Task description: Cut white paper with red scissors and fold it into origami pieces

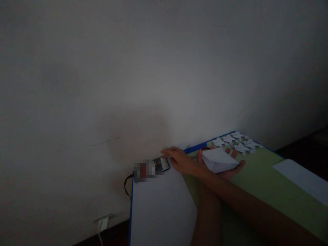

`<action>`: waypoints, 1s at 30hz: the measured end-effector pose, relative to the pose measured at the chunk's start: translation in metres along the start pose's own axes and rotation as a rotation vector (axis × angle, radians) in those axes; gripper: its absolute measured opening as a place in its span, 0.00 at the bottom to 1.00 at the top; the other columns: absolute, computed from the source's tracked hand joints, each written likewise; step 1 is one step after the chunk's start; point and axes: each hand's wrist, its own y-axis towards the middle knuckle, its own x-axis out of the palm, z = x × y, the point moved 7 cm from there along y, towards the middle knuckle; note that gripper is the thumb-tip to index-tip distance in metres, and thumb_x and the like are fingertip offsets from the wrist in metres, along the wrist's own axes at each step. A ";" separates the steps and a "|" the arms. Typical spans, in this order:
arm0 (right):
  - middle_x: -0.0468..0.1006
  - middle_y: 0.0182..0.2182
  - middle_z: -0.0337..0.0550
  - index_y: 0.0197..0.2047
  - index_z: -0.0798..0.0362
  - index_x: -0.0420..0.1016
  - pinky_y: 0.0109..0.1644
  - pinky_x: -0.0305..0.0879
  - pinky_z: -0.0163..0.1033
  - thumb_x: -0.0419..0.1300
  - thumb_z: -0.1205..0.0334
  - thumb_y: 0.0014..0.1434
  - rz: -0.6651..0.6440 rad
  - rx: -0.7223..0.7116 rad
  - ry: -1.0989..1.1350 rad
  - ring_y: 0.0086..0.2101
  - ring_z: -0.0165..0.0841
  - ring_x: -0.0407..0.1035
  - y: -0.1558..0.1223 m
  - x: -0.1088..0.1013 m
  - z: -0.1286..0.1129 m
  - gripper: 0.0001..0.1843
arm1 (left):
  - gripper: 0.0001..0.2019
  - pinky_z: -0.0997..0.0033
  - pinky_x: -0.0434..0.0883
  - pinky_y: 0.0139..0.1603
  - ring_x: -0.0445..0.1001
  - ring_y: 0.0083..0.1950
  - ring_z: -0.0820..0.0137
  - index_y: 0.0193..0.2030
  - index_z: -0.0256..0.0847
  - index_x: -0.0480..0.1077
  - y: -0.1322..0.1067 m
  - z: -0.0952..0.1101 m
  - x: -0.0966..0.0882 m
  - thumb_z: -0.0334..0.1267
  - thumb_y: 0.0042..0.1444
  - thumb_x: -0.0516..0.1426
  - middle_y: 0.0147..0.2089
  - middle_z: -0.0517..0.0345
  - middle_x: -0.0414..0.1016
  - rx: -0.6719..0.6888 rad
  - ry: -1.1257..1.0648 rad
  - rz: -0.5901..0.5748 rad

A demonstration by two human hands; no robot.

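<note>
A bare pale wall (153,68) fills most of the dim frame. At lower centre a table with a blue edge (131,208) carries a white sheet (161,208) and, to its right, a green mat (258,186). A second white sheet (302,179) lies at the right edge. A cluster of small folded paper pieces (238,141) sits at the far corner of the mat. A black cable (126,184) loops off the table's left corner, and a white plug (104,223) sits low on the wall.

The arms cross. The right hand (180,160) lies palm down with its fingers stretched flat and touching a small dark phone (162,164) at the far end of the white sheet. Just right of it, the left hand (229,173) is palm up, cupped loosely under a folded white paper (219,160) that rests on its palm. No writing can be read, and part of the phone is blurred.
</note>
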 end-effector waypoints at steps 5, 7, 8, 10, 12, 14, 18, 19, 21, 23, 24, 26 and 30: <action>0.80 0.58 0.47 0.70 0.51 0.64 0.68 0.57 0.57 0.50 0.81 0.60 -0.049 -0.011 -0.001 0.63 0.42 0.63 -0.001 0.006 -0.001 0.36 | 0.41 0.37 0.69 0.59 0.66 0.69 0.40 0.74 0.49 0.60 -0.003 0.003 0.005 0.63 0.57 0.52 0.67 0.42 0.72 0.050 0.148 -0.003; 0.79 0.59 0.47 0.70 0.52 0.63 0.68 0.57 0.56 0.50 0.82 0.59 -0.056 -0.052 0.009 0.62 0.42 0.63 0.000 0.009 -0.004 0.38 | 0.41 0.37 0.69 0.59 0.65 0.70 0.39 0.73 0.48 0.62 -0.004 0.006 0.006 0.64 0.55 0.53 0.67 0.42 0.71 0.067 0.208 -0.007; 0.79 0.59 0.46 0.70 0.52 0.62 0.68 0.57 0.55 0.50 0.82 0.58 -0.065 -0.077 0.017 0.61 0.42 0.63 0.000 0.012 -0.006 0.39 | 0.41 0.36 0.68 0.60 0.64 0.70 0.38 0.73 0.48 0.63 -0.004 0.007 0.007 0.64 0.55 0.55 0.66 0.42 0.72 0.071 0.210 -0.023; 0.79 0.59 0.43 0.71 0.50 0.61 0.67 0.56 0.55 0.50 0.83 0.54 -0.100 -0.122 0.025 0.61 0.41 0.63 0.001 0.017 -0.012 0.42 | 0.41 0.34 0.66 0.62 0.63 0.71 0.37 0.72 0.49 0.65 -0.005 0.009 0.009 0.63 0.53 0.57 0.65 0.42 0.72 0.079 0.186 -0.069; 0.78 0.59 0.42 0.72 0.48 0.60 0.67 0.55 0.55 0.51 0.83 0.51 -0.153 -0.157 0.022 0.60 0.42 0.62 0.003 0.022 -0.019 0.45 | 0.42 0.34 0.65 0.64 0.62 0.72 0.38 0.73 0.50 0.63 -0.005 0.011 0.010 0.63 0.53 0.58 0.66 0.43 0.72 0.085 0.172 -0.103; 0.78 0.61 0.43 0.73 0.49 0.57 0.67 0.54 0.55 0.53 0.81 0.49 -0.205 -0.180 0.013 0.60 0.44 0.61 0.005 0.025 -0.027 0.48 | 0.43 0.36 0.66 0.65 0.63 0.73 0.42 0.76 0.49 0.58 -0.004 0.013 0.009 0.64 0.56 0.55 0.67 0.44 0.72 0.078 0.156 -0.094; 0.73 0.65 0.49 0.77 0.53 0.49 0.69 0.49 0.57 0.56 0.77 0.50 -0.287 -0.192 -0.008 0.62 0.46 0.56 0.008 0.029 -0.040 0.52 | 0.42 0.37 0.68 0.64 0.67 0.71 0.47 0.77 0.49 0.53 -0.004 0.018 0.001 0.66 0.61 0.46 0.68 0.45 0.72 0.080 0.062 -0.020; 0.71 0.66 0.50 0.77 0.54 0.47 0.70 0.47 0.58 0.57 0.76 0.50 -0.307 -0.189 -0.020 0.63 0.47 0.56 0.009 0.030 -0.041 0.52 | 0.40 0.36 0.68 0.64 0.68 0.70 0.46 0.76 0.49 0.57 -0.004 0.020 0.001 0.67 0.61 0.46 0.67 0.44 0.72 0.086 0.042 -0.020; 0.68 0.67 0.53 0.78 0.55 0.44 0.71 0.45 0.58 0.58 0.74 0.51 -0.350 -0.188 -0.044 0.63 0.47 0.55 0.011 0.035 -0.043 0.54 | 0.37 0.37 0.68 0.64 0.69 0.70 0.46 0.68 0.49 0.67 -0.004 0.023 0.001 0.68 0.61 0.47 0.65 0.43 0.74 0.104 0.013 -0.039; 0.67 0.68 0.54 0.79 0.55 0.42 0.72 0.43 0.59 0.59 0.73 0.51 -0.385 -0.197 -0.057 0.64 0.48 0.55 0.013 0.040 -0.045 0.55 | 0.33 0.37 0.68 0.65 0.70 0.69 0.46 0.58 0.48 0.74 -0.005 0.026 0.003 0.68 0.62 0.46 0.61 0.41 0.77 0.134 0.005 -0.046; 0.67 0.67 0.55 0.79 0.55 0.41 0.72 0.43 0.59 0.60 0.72 0.52 -0.394 -0.203 -0.059 0.64 0.48 0.55 0.014 0.042 -0.045 0.55 | 0.32 0.36 0.68 0.65 0.71 0.69 0.46 0.54 0.47 0.76 -0.006 0.029 0.004 0.67 0.62 0.45 0.60 0.41 0.78 0.155 0.014 -0.042; 0.67 0.67 0.56 0.79 0.55 0.40 0.72 0.43 0.59 0.60 0.72 0.52 -0.397 -0.213 -0.057 0.64 0.48 0.55 0.016 0.045 -0.045 0.55 | 0.31 0.36 0.68 0.65 0.71 0.68 0.45 0.47 0.46 0.77 -0.008 0.032 0.006 0.67 0.63 0.43 0.57 0.39 0.79 0.183 0.036 -0.030; 0.65 0.70 0.54 0.79 0.56 0.38 0.73 0.39 0.61 0.59 0.72 0.52 -0.393 -0.212 -0.027 0.66 0.49 0.53 0.019 0.048 -0.044 0.56 | 0.30 0.38 0.68 0.65 0.71 0.68 0.45 0.42 0.47 0.76 -0.010 0.034 0.007 0.67 0.63 0.43 0.57 0.40 0.79 0.185 0.004 -0.012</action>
